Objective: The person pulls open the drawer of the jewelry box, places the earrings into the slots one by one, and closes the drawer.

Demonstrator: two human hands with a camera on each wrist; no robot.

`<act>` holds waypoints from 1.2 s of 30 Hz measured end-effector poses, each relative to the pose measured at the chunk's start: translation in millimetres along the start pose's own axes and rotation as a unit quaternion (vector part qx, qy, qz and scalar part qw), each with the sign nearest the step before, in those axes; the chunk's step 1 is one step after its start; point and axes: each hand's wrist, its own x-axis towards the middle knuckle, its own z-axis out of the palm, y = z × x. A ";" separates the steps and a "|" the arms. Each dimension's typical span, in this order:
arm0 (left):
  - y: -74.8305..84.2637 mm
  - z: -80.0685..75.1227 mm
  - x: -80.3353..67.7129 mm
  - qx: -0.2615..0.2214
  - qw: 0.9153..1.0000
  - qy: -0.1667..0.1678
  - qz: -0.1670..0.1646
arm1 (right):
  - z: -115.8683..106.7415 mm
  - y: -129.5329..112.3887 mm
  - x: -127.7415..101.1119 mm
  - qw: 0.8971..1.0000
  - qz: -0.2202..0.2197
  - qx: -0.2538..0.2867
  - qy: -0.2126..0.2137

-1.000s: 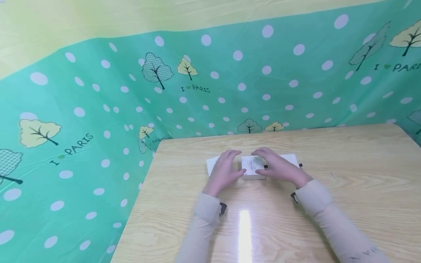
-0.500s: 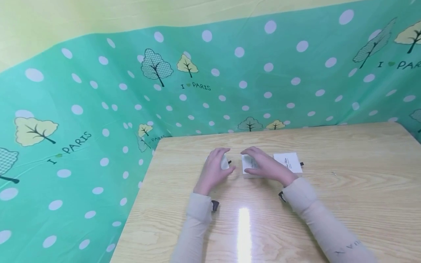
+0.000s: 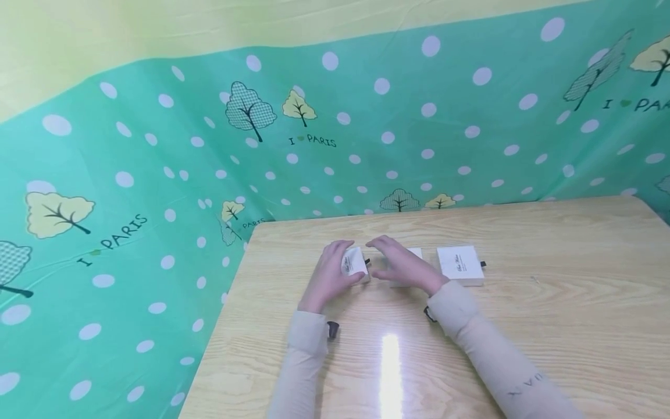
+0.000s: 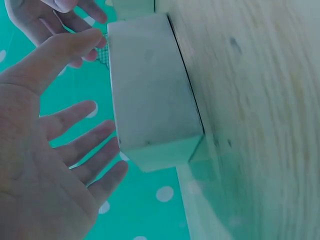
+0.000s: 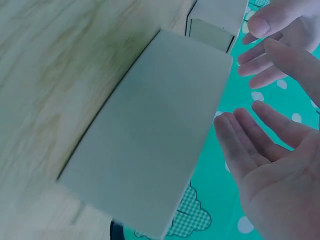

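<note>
L hand [image 3: 328,270] arched over the L box [image 3: 356,263], fingertips toward its far edge & thumb by the near one, prob. b/c a front-to-back span straddles the box & leaves the black tab [image 3: 368,261] on its R side uncovered. Fingers were spread & unclenched, gripping nothing; in the L wrist view they looked close to the box's upper edge, but contact = can't tell.

R hand [image 3: 403,265] was likewise loose w/ bent fingers, holding nothing. Its tips hung by the gap btwn L & mid boxes, facing the L hand, while its back hid most of the mid box [image 3: 416,252] from the head cam. Prob. held above box height so it could cross w/o nudging anything; touch again unclear in the R wrist view.

R box [image 3: 458,262] stood just past the R cuff [image 3: 452,305], no hand on it, printed face up, script too small to read, its own tab [image 3: 483,263] pointing R. All 3 sat flat in a row on the desk [image 3: 565,302], toward the dotted cloth [image 3: 455,145], gaps prob. there to let fingers down w/o knocking neighbours.
</note>
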 end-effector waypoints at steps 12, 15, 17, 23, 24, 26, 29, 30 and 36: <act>-15.1 -2.9 -2.7 -0.018 0.999 -0.034 -0.024 | 13.4 -6.6 16.7 0.999 0.038 0.008 -0.024; -16.3 -3.6 -2.9 -0.028 0.999 -0.036 -0.020 | 17.1 -9.2 21.6 0.999 0.044 0.015 -0.021; -17.3 -3.6 -3.2 -0.034 0.998 -0.039 -0.019 | 20.2 -10.8 25.0 0.998 0.045 0.025 -0.018; -21.3 0.3 -3.6 -0.041 0.998 -0.050 -0.028 | 29.8 -11.9 31.2 0.996 0.067 0.045 -0.025; -21.8 1.0 -3.4 -0.042 0.997 -0.050 -0.030 | 31.2 -11.9 31.9 0.996 0.071 0.046 -0.027; -22.7 2.0 -2.9 -0.044 0.997 -0.051 -0.032 | 33.5 -12.2 33.2 0.996 0.074 0.045 -0.029; -23.7 2.6 -2.4 -0.049 0.997 -0.053 -0.033 | 35.5 -13.3 35.0 0.996 0.076 0.040 -0.031; -24.3 2.7 -1.9 -0.049 0.997 -0.055 -0.035 | 36.1 -13.5 35.6 0.996 0.077 0.035 -0.032; -25.6 1.5 -0.7 -0.048 0.996 -0.056 -0.045 | 38.5 -15.1 39.5 0.996 0.080 0.009 -0.032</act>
